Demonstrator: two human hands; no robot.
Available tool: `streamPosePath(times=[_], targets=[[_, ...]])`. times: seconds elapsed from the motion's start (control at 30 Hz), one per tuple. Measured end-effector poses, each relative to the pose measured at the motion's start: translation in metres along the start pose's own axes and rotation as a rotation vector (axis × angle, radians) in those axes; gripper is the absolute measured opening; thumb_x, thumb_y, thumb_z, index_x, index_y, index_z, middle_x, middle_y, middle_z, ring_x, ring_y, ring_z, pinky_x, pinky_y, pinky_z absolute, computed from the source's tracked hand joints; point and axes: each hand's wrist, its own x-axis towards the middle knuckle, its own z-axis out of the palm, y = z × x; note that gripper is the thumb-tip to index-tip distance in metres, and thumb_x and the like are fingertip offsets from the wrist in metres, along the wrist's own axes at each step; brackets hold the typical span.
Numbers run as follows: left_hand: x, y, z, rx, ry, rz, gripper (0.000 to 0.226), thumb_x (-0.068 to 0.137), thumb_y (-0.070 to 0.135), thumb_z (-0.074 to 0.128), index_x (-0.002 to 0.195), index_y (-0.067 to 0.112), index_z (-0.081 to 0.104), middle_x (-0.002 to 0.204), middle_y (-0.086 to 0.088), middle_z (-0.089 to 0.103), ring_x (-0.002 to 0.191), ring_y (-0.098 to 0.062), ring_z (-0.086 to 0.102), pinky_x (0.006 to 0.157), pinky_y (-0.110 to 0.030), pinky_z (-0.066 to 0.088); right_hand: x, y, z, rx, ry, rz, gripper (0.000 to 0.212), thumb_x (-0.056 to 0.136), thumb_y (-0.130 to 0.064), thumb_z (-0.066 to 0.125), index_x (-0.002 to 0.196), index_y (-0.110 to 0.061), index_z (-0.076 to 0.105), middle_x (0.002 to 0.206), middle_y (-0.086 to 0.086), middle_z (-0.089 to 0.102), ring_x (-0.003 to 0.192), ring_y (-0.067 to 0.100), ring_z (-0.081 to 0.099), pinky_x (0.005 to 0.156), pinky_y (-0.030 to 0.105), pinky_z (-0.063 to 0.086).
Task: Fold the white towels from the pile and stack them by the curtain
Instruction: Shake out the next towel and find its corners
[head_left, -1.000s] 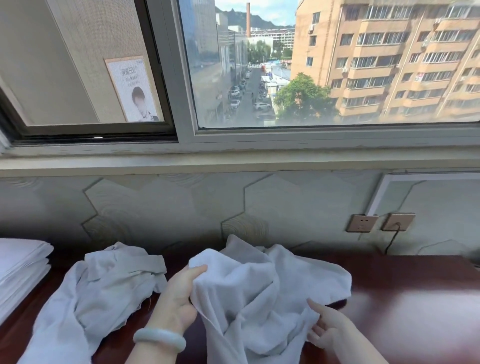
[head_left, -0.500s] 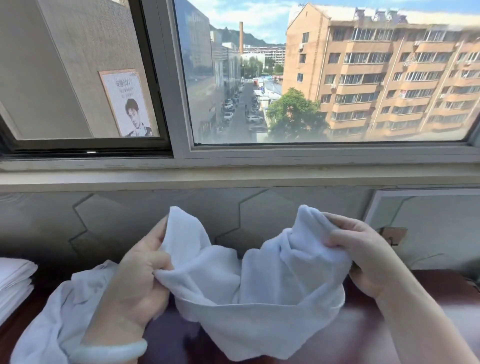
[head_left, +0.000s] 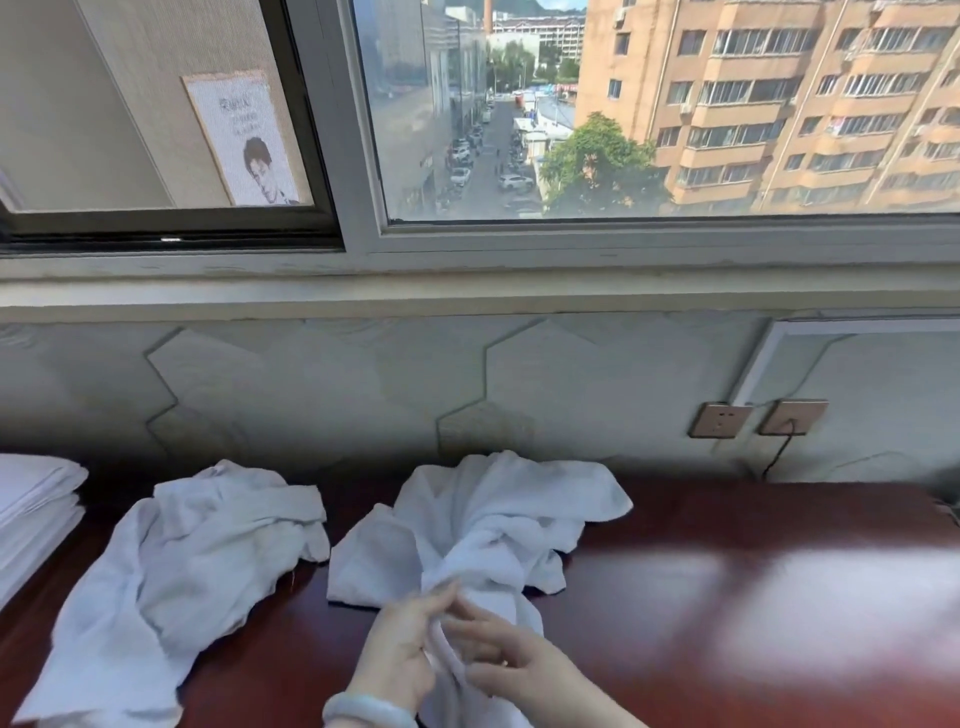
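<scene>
At my far left sits the folded stack (head_left: 36, 499). Next, a loose towel (head_left: 197, 551) sprawls on the desk (head_left: 727, 597). The bunched towel (head_left: 498, 525) lies mid-desk, its near end pinched in my left hand (head_left: 400, 654). My right hand (head_left: 519, 670) touches the folds, but I cannot tell its grip. The cloth looks soft, light and floppy, so I'd take it by the corners.

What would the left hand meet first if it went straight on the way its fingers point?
The crumpled white towel that the left hand pinches; its bulk seems to lie directly ahead, though depth is unclear.
</scene>
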Motion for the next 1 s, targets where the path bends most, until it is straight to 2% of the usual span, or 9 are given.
streamPosePath(times=[0.03, 0.13, 0.3, 0.43, 0.6, 0.7, 0.8, 0.9, 1.0], targets=[[0.002, -0.001, 0.000, 0.001, 0.012, 0.013, 0.019, 0.087, 0.003, 0.064, 0.096, -0.013, 0.067, 0.080, -0.026, 0.069, 0.073, -0.035, 0.068, 0.077, -0.045, 0.055, 0.013, 0.028, -0.006, 0.244, 0.050, 0.105, 0.029, 0.085, -0.019, 0.056, 0.109, -0.016, 0.071, 0.102, -0.011, 0.071, 0.081, 0.002, 0.058, 0.075, 0.015, 0.045], [0.012, -0.006, 0.000, -0.025, 0.012, 0.040, 0.041, 0.070, 0.006, 0.074, 0.106, -0.012, 0.066, 0.099, -0.031, 0.069, 0.097, -0.042, 0.066, 0.097, -0.052, 0.049, 0.034, 0.056, -0.046, 0.388, 0.418, 0.360, 0.017, 0.090, 0.006, 0.052, 0.103, 0.013, 0.061, 0.087, 0.025, 0.068, 0.073, 0.027, 0.059, 0.056, 0.028, 0.057], [0.002, -0.012, -0.002, -0.050, -0.059, -0.047, 0.046, 0.066, 0.010, 0.077, 0.106, -0.010, 0.069, 0.107, -0.030, 0.068, 0.104, -0.040, 0.066, 0.104, -0.048, 0.045, 0.063, 0.058, -0.053, 0.845, 0.520, 0.528, 0.032, 0.094, -0.012, 0.059, 0.111, 0.015, 0.054, 0.105, 0.026, 0.059, 0.090, 0.035, 0.060, 0.055, 0.047, 0.057], [-0.004, -0.015, -0.009, -0.054, -0.087, -0.117, 0.053, 0.068, 0.028, 0.082, 0.108, -0.004, 0.072, 0.111, -0.026, 0.068, 0.107, -0.036, 0.066, 0.108, -0.046, 0.042, 0.073, 0.056, -0.055, 0.966, 0.502, 0.493, 0.012, 0.091, -0.001, 0.059, 0.103, 0.001, 0.059, 0.087, 0.014, 0.062, 0.067, 0.022, 0.062, 0.043, 0.027, 0.054], [0.001, 0.005, -0.024, -0.157, 0.019, -0.041, 0.049, 0.096, 0.036, 0.055, 0.133, 0.004, 0.056, 0.113, -0.022, 0.067, 0.110, -0.033, 0.064, 0.100, -0.046, 0.047, 0.059, -0.011, -0.071, 0.622, 0.570, 0.265, 0.023, 0.092, 0.002, 0.049, 0.070, -0.005, 0.051, 0.045, 0.005, 0.052, 0.034, 0.014, 0.050, 0.037, 0.019, 0.041], [-0.006, 0.031, -0.021, -0.008, 0.144, 0.274, 0.034, 0.092, 0.030, 0.063, 0.117, 0.007, 0.067, 0.101, -0.017, 0.073, 0.096, -0.034, 0.070, 0.097, -0.050, 0.050, 0.038, -0.068, -0.075, 0.259, 0.552, 0.020, 0.017, 0.084, 0.000, 0.050, 0.085, 0.002, 0.067, 0.069, 0.014, 0.064, 0.059, 0.021, 0.062, 0.056, 0.027, 0.047], [-0.039, 0.063, 0.016, 0.160, -0.008, 0.578, 0.020, 0.096, 0.030, 0.058, 0.099, 0.018, 0.073, 0.087, -0.005, 0.075, 0.086, -0.019, 0.071, 0.083, -0.037, 0.054, 0.023, -0.112, -0.062, -0.210, 0.506, -0.250, 0.026, 0.067, -0.014, 0.053, 0.083, 0.001, 0.067, 0.073, 0.006, 0.054, 0.069, 0.018, 0.051, 0.065, 0.033, 0.039], [-0.053, 0.070, 0.041, 0.225, -0.194, 0.655, 0.019, 0.096, 0.021, 0.057, 0.101, 0.011, 0.072, 0.094, -0.008, 0.072, 0.085, -0.015, 0.069, 0.072, -0.025, 0.052, 0.023, -0.115, -0.028, -0.697, 0.443, -0.435, 0.017, 0.065, -0.016, 0.046, 0.067, -0.007, 0.060, 0.071, -0.012, 0.045, 0.065, 0.006, 0.043, 0.059, 0.018, 0.036], [-0.036, 0.051, 0.031, 0.190, -0.206, 0.537, 0.024, 0.096, 0.009, 0.051, 0.099, -0.001, 0.073, 0.110, -0.019, 0.069, 0.105, -0.024, 0.067, 0.088, -0.031, 0.053, 0.026, -0.072, -0.013, -0.661, 0.166, -0.258, 0.038, 0.075, -0.014, 0.050, 0.086, -0.042, 0.073, 0.106, -0.022, 0.057, 0.102, -0.008, 0.052, 0.078, 0.004, 0.040]])
